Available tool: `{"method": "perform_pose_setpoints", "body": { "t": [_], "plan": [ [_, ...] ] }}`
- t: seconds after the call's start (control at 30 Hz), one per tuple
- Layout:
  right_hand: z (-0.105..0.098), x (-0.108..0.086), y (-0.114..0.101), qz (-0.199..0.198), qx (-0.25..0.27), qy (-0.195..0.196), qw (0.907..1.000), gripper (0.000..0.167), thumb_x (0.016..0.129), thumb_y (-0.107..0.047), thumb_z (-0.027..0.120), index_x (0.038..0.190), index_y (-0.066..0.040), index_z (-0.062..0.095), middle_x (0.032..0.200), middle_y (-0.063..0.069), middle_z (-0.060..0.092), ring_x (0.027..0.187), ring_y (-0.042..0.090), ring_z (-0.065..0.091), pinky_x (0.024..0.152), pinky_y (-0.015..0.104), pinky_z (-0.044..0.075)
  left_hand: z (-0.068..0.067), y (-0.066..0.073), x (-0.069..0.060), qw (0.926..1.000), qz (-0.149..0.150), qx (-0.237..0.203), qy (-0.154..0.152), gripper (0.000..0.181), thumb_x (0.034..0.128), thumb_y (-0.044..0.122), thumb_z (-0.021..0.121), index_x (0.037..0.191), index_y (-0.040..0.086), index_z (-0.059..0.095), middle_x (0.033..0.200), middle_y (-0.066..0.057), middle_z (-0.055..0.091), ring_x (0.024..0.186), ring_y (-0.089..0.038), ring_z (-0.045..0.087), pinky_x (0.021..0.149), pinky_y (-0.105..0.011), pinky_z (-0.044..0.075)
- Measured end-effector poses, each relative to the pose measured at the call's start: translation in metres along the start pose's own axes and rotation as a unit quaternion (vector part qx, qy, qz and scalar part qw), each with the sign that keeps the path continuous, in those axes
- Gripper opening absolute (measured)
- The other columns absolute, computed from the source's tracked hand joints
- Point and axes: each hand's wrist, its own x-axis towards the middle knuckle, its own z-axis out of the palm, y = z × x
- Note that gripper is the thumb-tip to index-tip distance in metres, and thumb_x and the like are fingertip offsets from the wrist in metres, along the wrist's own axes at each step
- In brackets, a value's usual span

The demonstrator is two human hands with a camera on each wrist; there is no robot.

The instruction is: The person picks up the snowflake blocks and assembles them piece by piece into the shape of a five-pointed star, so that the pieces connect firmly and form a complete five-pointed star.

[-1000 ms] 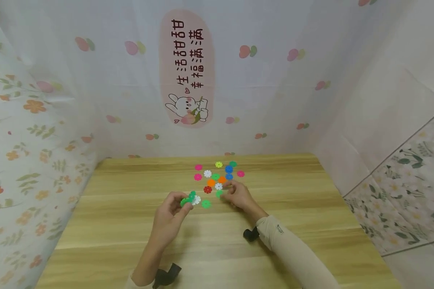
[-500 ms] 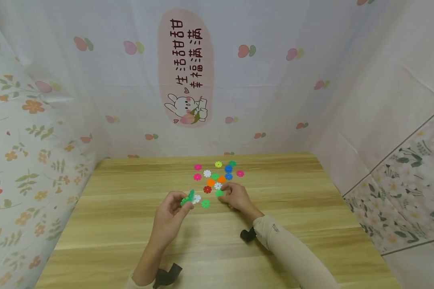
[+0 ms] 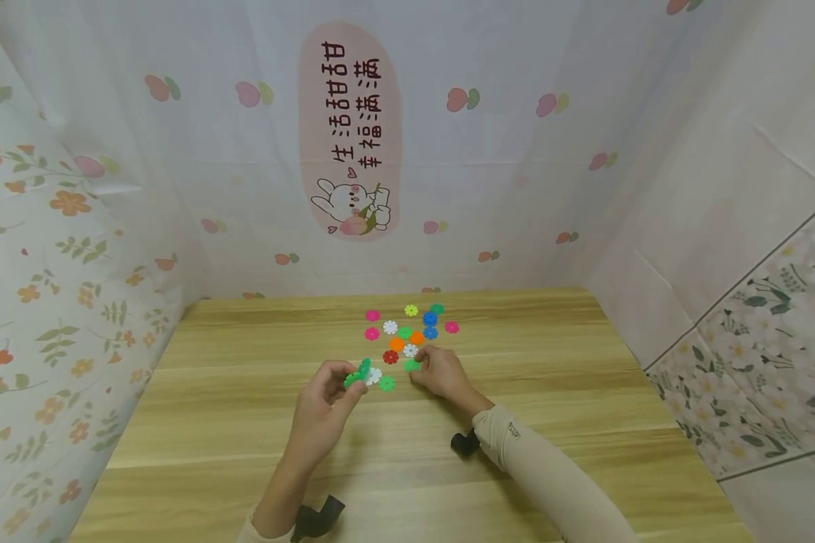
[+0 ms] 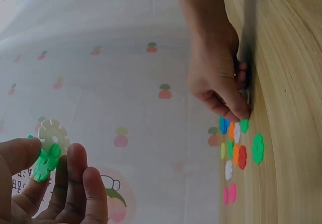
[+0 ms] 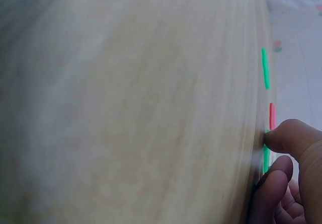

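Nearest me on the wooden tabletop [image 3: 204, 460], small black mounts [image 3: 318, 519] sit by the person's wrists, and a beige sleeve [image 3: 550, 467] covers the right forearm. The left hand [image 3: 328, 407] holds, between its fingers, a cluster of toothed, flower-shaped plastic discs: green pieces [image 3: 364, 369] and a white disc [image 3: 376, 375], lifted clear of the wood. From here I can't make out exactly how they fit together. Just to the right of that cluster, a green disc [image 3: 386, 385] lies flat. Over on the right, the right hand [image 3: 444, 373] is drawn in narrow and low, its fingertips at the edge of a light green disc [image 3: 410, 366] lying on the wood; I can't tell whether it has a real pinch on it. A little farther off come a red disc [image 3: 390, 357] and a white one, then two orange discs [image 3: 397, 345], set close, with another green one just beyond. Past those the blue discs [image 3: 431, 332] lie toward the right, and a magenta disc [image 3: 452, 327] lies farther right still; two more magenta ones are over to the left, with a white one near them. Farthest of the lot are a yellow disc [image 3: 411, 310] and a darker green disc [image 3: 438, 309]. Behind the tabletop hangs a fruit-printed white curtain [image 3: 502, 166] bearing a pink rabbit panel [image 3: 319, 113] with Chinese lettering.
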Motion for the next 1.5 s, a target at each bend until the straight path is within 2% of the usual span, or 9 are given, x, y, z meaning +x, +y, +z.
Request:
{"method": "perform_pose_setpoints", "body": {
  "t": [0.13, 0.23, 0.43, 0.57, 0.8, 1.03, 1.27, 1.37, 1.5],
  "plan": [
    [0.001, -0.001, 0.002, -0.004, 0.001, 0.0, 1.0, 0.03, 0.08, -0.021, 0.08, 0.1, -0.005, 0.066, 0.065, -0.006, 0.055, 0.058, 0.008, 0.05, 0.057, 0.026, 0.046, -0.001, -0.001, 0.0, 0.9998, 0.004, 0.018, -0.001, 0.018, 0.0947, 0.004, 0.068, 0.111, 0.003, 0.059, 0.102, -0.007, 0.066, 0.088, -0.023, 0.068, 0.08, -0.029, 0.056],
    [0.001, -0.001, 0.003, -0.013, 0.003, 0.001, 0.9999, 0.033, 0.081, -0.024, 0.081, 0.102, -0.005, 0.066, 0.066, -0.007, 0.055, 0.059, 0.008, 0.05, 0.061, 0.027, 0.048, -0.004, -0.019, 0.001, 0.998, -0.031, 0.054, -0.008, 0.018, 0.0948, 0.009, 0.069, 0.11, 0.008, 0.061, 0.098, -0.004, 0.067, 0.085, -0.025, 0.067, 0.073, -0.028, 0.056],
    [0.001, -0.001, 0.002, -0.022, 0.004, -0.006, 0.9997, 0.031, 0.083, -0.024, 0.081, 0.103, -0.005, 0.067, 0.065, -0.007, 0.054, 0.057, 0.007, 0.049, 0.059, 0.026, 0.047, -0.004, -0.05, -0.005, 0.9725, -0.131, 0.15, -0.12, 0.006, 0.0964, 0.012, 0.067, 0.102, 0.01, 0.065, 0.084, 0.0, 0.062, 0.073, -0.016, 0.055, 0.059, -0.024, 0.047],
    [-0.001, 0.002, -0.003, -0.026, -0.014, -0.01, 0.9995, 0.029, 0.082, -0.022, 0.081, 0.102, -0.004, 0.068, 0.064, -0.006, 0.054, 0.056, 0.008, 0.049, 0.057, 0.025, 0.045, 0.001, -0.065, -0.009, 0.9561, -0.127, 0.192, -0.181, 0.005, 0.0961, 0.008, 0.062, 0.092, 0.01, 0.065, 0.078, 0.003, 0.059, 0.07, -0.013, 0.053, 0.059, -0.025, 0.046],
    [0.001, 0.007, -0.006, -0.015, -0.069, -0.026, 0.9972, 0.032, 0.081, -0.025, 0.077, 0.103, -0.004, 0.068, 0.061, -0.007, 0.053, 0.054, 0.006, 0.048, 0.053, 0.023, 0.043, 0.011, -0.078, -0.013, 0.9428, -0.114, 0.227, -0.216, 0.006, 0.0943, 0.006, 0.062, 0.091, 0.009, 0.066, 0.073, 0.006, 0.058, 0.064, -0.01, 0.05, 0.057, -0.024, 0.043],
    [-0.001, 0.002, -0.009, -0.044, -0.077, -0.014, 0.996, 0.029, 0.081, -0.025, 0.078, 0.1, -0.005, 0.068, 0.059, -0.009, 0.051, 0.053, 0.005, 0.048, 0.052, 0.021, 0.043, 0.015, -0.082, -0.017, 0.9363, -0.104, 0.266, -0.204, 0.004, 0.0949, 0.008, 0.064, 0.091, 0.007, 0.066, 0.073, 0.007, 0.057, 0.063, -0.01, 0.049, 0.056, -0.025, 0.042],
    [-0.017, -0.011, -0.033, -0.103, -0.043, -0.013, 0.9937, 0.029, 0.082, -0.028, 0.079, 0.1, -0.008, 0.069, 0.061, -0.013, 0.052, 0.054, 0.004, 0.048, 0.055, 0.022, 0.045, 0.017, -0.082, -0.015, 0.932, -0.078, 0.314, -0.165, 0.003, 0.0929, 0.007, 0.067, 0.09, 0.007, 0.067, 0.077, 0.005, 0.057, 0.068, -0.011, 0.05, 0.061, -0.029, 0.045],
    [-0.026, -0.019, -0.046, -0.134, -0.037, -0.01, 0.9902, 0.028, 0.082, -0.026, 0.08, 0.101, -0.01, 0.068, 0.061, -0.016, 0.052, 0.053, 0.002, 0.048, 0.056, 0.021, 0.045, 0.017, -0.08, -0.012, 0.9395, -0.083, 0.301, -0.141, 0.004, 0.0955, 0.008, 0.065, 0.095, 0.006, 0.069, 0.08, 0.004, 0.06, 0.071, -0.011, 0.052, 0.063, -0.029, 0.046],
    [-0.04, -0.033, -0.068, -0.184, -0.018, -0.004, 0.9828, 0.027, 0.081, -0.021, 0.081, 0.101, -0.01, 0.068, 0.063, -0.016, 0.052, 0.051, 0.001, 0.046, 0.052, 0.02, 0.044, 0.017, -0.068, -0.01, 0.9634, -0.101, 0.23, -0.095, 0.015, 0.1016, 0.017, 0.06, 0.103, 0.007, 0.07, 0.087, -0.001, 0.065, 0.073, -0.012, 0.059, 0.064, -0.028, 0.051]
  ]
}}
